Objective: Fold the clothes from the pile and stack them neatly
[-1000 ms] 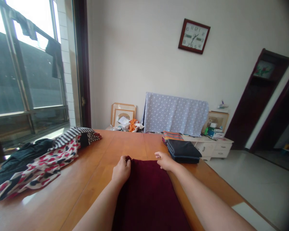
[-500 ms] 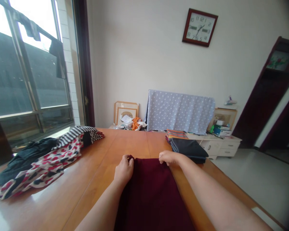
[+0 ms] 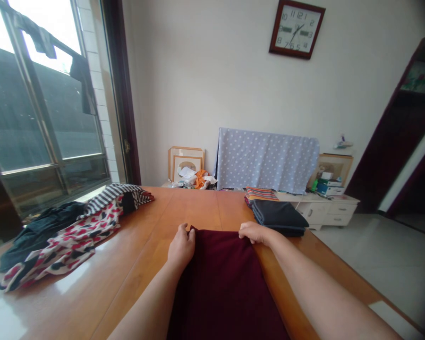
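A dark maroon cloth garment (image 3: 226, 283) lies stretched lengthwise on the wooden table (image 3: 141, 278), its near end running out of the bottom of the view. At its far left corner, my left hand (image 3: 182, 244) is closed on the edge. My right hand (image 3: 253, 233) pinches the far right corner, and the far edge runs nearly straight between the two hands. What kind of garment it is cannot be made out. Just beyond my right hand sits a stack of folded dark clothes (image 3: 279, 216).
Loose clothes with a heart print (image 3: 88, 231), black-and-white stripes (image 3: 109, 194) and dark cloth (image 3: 44, 224) lie on the left. A folded striped cloth (image 3: 260, 194) rests behind the dark stack. Past the table stand a polka-dot covered object (image 3: 265, 160) and a white cabinet (image 3: 326, 212).
My right hand has shifted slightly to the right with its corner, and the far edge looks a little wider and tauter. The camera view has tilted slightly downward.
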Demonstrator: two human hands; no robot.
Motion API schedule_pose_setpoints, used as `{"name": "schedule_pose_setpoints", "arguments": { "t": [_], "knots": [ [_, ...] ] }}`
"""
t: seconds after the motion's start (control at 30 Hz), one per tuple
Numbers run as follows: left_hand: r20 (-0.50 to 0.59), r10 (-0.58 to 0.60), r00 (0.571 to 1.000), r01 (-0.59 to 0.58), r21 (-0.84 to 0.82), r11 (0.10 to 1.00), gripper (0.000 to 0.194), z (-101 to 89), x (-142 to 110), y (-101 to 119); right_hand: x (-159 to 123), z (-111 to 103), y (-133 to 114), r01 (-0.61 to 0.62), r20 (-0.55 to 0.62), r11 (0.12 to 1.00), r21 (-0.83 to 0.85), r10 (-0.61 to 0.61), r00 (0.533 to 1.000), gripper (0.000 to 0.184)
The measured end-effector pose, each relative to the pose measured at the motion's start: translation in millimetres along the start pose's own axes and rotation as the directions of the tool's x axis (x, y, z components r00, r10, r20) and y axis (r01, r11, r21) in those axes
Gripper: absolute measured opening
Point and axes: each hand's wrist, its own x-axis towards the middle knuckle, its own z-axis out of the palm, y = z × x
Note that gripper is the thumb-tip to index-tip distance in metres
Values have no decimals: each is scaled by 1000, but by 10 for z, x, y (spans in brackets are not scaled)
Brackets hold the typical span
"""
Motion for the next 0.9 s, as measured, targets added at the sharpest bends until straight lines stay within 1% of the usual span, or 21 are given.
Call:
{"name": "schedule_pose_setpoints", "arguments": {
  "t": [0.1,0.17,0.33,0.47,0.57,0.63,0.67,0.73,0.8,0.87,0.9],
  "knots": [
    [29,-12,1000,12,1,1000,45,-10,5,-5,-43,-28,11,10,-18,999,39,-9,1000,10],
    [35,1,999,-1,14,1000,45,-15,3,-11,-65,-22,16,12,-33,998,60,-10,999,10],
    [-21,41,999,-40,54,998,44,-6,0,-40,-61,68,28,4,-74,997,83,2,997,10],
    [-33,61,998,-58,96,994,49,4,-9,-46,-42,113,34,15,-95,996,88,-6,995,12],
    [-82,119,990,-105,149,983,50,-45,-54,27,-34,114,46,29,-108,996,85,-19,994,14],
    [-109,187,976,-159,228,961,41,-110,-105,117,-28,114,64,42,-127,996,74,-32,991,16],
    [-105,228,968,-193,269,944,35,-144,-134,166,-23,117,77,50,-140,997,65,-40,989,16],
    [-43,310,950,-280,326,903,24,-200,-191,256,-6,135,110,66,-175,997,45,-57,983,16],
    [58,375,925,-371,339,864,21,-227,-239,313,19,167,148,72,-214,997,25,-65,975,17],
    [145,402,904,-427,337,839,21,-227,-271,332,48,206,184,59,-252,998,2,-57,966,17],
    [173,400,900,-436,335,835,22,-221,-279,330,61,223,198,47,-270,999,-13,-49,962,17]
  ]
}}
